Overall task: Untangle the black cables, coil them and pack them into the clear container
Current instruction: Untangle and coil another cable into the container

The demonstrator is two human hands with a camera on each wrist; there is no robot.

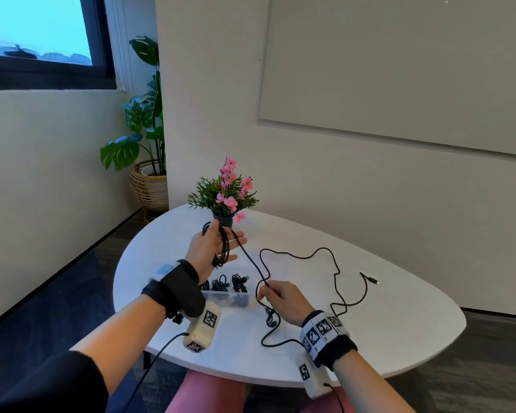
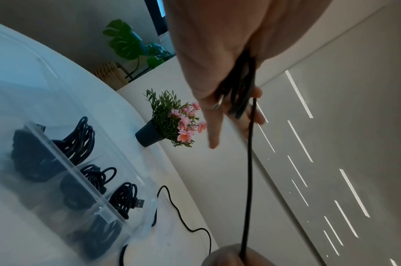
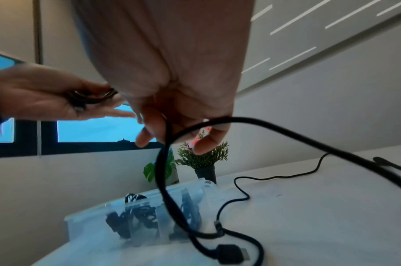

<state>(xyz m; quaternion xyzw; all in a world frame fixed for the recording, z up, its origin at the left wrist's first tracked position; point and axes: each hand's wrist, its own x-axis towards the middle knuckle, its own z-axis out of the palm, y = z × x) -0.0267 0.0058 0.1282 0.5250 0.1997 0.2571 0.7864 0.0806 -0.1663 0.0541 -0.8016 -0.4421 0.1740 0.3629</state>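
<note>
My left hand (image 1: 204,248) is raised above the table with several loops of black cable (image 1: 224,248) round the palm; the thumb lies over the coil (image 2: 242,90) and the fingers point straight out. A taut strand (image 1: 251,259) runs down from it to my right hand (image 1: 276,293), which pinches the cable (image 3: 167,129) between its fingertips just right of the clear container (image 1: 221,296). The rest of that cable (image 1: 337,269) snakes loosely over the table to a small plug (image 1: 373,281). Coiled black cables (image 2: 81,140) fill the container's compartments.
A potted plant with pink flowers (image 1: 224,201) stands at the far edge of the white table (image 1: 385,323), just behind my left hand. A black plug end (image 3: 231,252) lies on the table under my right hand. A large floor plant (image 1: 143,138) stands in the corner.
</note>
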